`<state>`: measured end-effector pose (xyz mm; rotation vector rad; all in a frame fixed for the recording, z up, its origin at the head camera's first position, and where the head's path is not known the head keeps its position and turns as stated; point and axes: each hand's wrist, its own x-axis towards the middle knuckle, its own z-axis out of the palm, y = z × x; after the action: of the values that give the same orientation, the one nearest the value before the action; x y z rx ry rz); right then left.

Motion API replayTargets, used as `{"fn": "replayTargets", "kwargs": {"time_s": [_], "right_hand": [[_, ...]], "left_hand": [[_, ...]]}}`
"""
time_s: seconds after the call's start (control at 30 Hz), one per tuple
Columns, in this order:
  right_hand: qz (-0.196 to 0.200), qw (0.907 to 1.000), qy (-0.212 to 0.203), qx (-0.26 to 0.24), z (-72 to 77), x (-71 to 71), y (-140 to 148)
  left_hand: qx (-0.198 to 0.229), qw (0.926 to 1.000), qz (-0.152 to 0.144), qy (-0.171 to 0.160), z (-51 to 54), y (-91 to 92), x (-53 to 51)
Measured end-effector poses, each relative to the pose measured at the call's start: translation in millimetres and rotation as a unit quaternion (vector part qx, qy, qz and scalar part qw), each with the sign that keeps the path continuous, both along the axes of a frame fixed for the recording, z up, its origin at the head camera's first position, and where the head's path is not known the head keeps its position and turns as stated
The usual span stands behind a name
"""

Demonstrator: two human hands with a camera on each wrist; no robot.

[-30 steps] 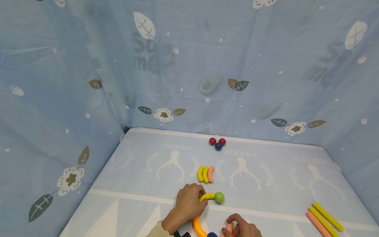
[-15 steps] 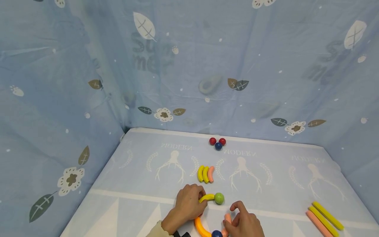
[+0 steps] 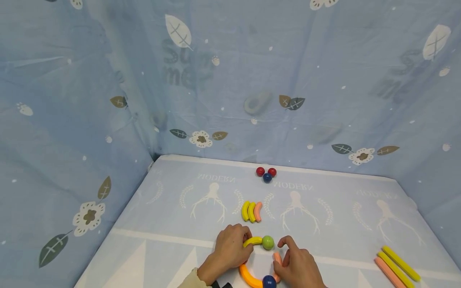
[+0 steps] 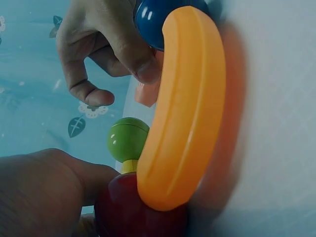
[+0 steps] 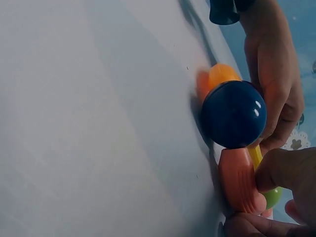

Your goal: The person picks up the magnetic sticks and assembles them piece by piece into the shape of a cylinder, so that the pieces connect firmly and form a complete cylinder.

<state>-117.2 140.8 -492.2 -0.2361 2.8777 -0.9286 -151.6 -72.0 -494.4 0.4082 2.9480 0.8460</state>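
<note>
A partial ring of toy balls and curved rods lies at the table's front. My left hand (image 3: 231, 247) grips the yellow curved rod (image 3: 255, 241), its thumb near the red ball (image 4: 138, 210), which the head view hides. A green ball (image 3: 268, 243) caps the yellow rod. From the red ball an orange curved rod (image 3: 250, 277) runs to a blue ball (image 3: 269, 282). A pink curved rod (image 3: 276, 256) extends from the blue ball, its free end apart from the green ball. My right hand (image 3: 299, 265) holds the pink rod between thumb and a lower finger, index finger raised.
Two yellow and one pink curved rods (image 3: 252, 211) lie side by side beyond my hands. Two red balls and a blue ball (image 3: 267, 178) sit at the back. Straight yellow and pink rods (image 3: 397, 266) lie at right. Patterned blue cloth (image 3: 230, 80) walls the table.
The blue ball and the pink rod have moved up and right, bringing the pink end closer to the green ball. My right index finger has lifted off the rod. My left hand keeps its place.
</note>
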Motion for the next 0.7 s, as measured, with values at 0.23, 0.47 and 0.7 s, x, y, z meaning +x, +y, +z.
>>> {"fn": "replayTargets", "kwargs": {"time_s": [0.23, 0.47, 0.7], "right_hand": [[0.002, 0.9997, 0.022, 0.006, -2.4, -2.3, -1.1], [0.0, 0.9998, 0.019, 0.0, -1.4, -2.0, -1.2], [-0.001, 0.9998, 0.021, -0.006, -3.3, -3.8, 0.8]], "left_hand": [[-0.006, 0.9999, -0.009, -0.005, 2.7, 0.6, 1.2], [-0.006, 0.9998, -0.016, -0.007, 4.0, 1.6, 2.6], [-0.002, 0.9999, -0.015, 0.006, 2.4, 1.8, 2.2]]}}
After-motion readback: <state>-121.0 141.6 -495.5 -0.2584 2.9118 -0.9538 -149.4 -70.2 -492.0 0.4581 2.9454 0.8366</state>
